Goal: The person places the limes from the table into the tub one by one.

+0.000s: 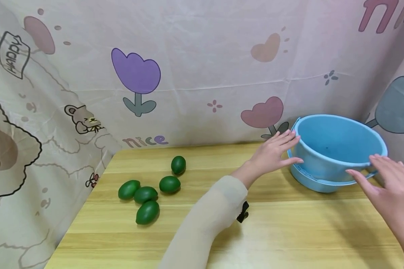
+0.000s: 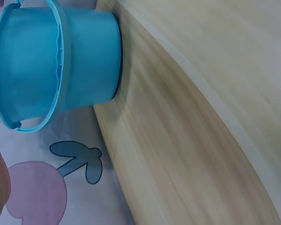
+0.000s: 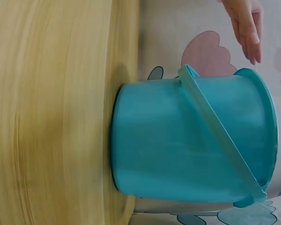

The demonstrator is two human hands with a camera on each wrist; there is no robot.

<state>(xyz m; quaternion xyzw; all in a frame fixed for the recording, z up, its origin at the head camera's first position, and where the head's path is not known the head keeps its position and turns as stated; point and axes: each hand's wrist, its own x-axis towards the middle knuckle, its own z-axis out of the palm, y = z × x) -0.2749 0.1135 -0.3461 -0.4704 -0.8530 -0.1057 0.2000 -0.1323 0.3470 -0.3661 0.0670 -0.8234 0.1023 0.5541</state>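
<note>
A light blue bucket (image 1: 326, 168) stands upright on the wooden table at the right, its handle (image 3: 220, 133) lowered against the front side. My left hand (image 1: 272, 154) is beside the bucket's left rim with fingers straight, holding nothing; the right wrist view shows this hand (image 3: 246, 26) apart from the bucket. At the opposite side my right hand (image 1: 394, 183) has its fingers extended and thumb spread near the rim; contact cannot be made out. Several dark green, lime-like oval fruits (image 1: 147, 213) lie on the table to the left.
A printed cloth (image 1: 195, 67) hangs behind and at both sides of the wooden table (image 1: 282, 231). Near my left sleeve (image 1: 205, 220) is a small black object (image 1: 243, 212), partly hidden by it. The bucket stands close to the back cloth.
</note>
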